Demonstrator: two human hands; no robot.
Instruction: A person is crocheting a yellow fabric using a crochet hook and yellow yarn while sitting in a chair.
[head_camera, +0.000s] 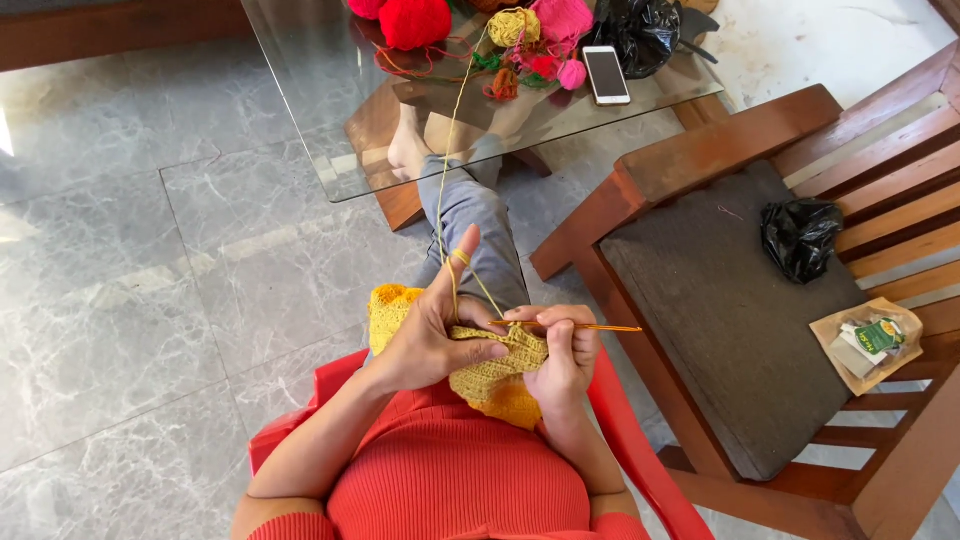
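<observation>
My left hand (432, 330) pinches the top edge of a yellow crocheted piece (490, 375) that lies in my lap. Yellow yarn (446, 170) is wrapped around its raised index finger and runs up to a yellow yarn ball (512, 26) on the glass table. My right hand (565, 355) holds a thin orange crochet hook (590, 327), its tip at the edge of the piece and its handle pointing right. Both hands meet over the fabric.
A glass coffee table (320, 120) ahead carries red and pink yarn balls (415, 22), a white phone (606, 74) and a black bag (640, 32). To the right stands a wooden armchair (730, 300) with a black bag (800, 238) and a packet (868, 342). I sit on a red plastic chair (640, 450).
</observation>
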